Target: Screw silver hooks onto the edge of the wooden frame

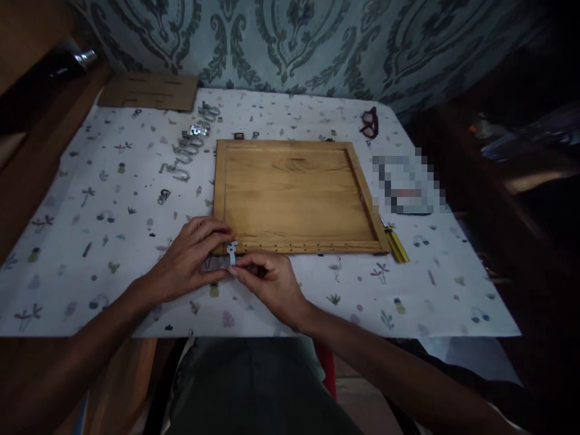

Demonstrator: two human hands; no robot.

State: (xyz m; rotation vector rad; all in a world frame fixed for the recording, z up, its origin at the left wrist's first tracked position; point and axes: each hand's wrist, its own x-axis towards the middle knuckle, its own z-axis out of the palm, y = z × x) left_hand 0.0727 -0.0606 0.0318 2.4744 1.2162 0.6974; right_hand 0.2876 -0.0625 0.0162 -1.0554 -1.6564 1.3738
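A shallow wooden tray-like frame [290, 193] lies on the table, with a row of small dark holes along its near edge. At its near left corner, my right hand [274, 281] pinches a small metal hook [232, 252] between thumb and fingertips. The hook stands against the near rail, by the left end of the row of holes. My left hand [190, 260] rests at the same corner, fingers stretched over the frame and thumb reaching toward the hook's lower end. Whether that thumb presses on the hook I cannot tell.
Several metal hooks [193, 142] lie in a line left of the frame, with a small dark metal piece [164, 196] nearer. A yellow-handled screwdriver [397, 244] touches the right side. Glasses [369, 122], a blurred-out object [408, 184] and cardboard [147, 92] lie farther out.
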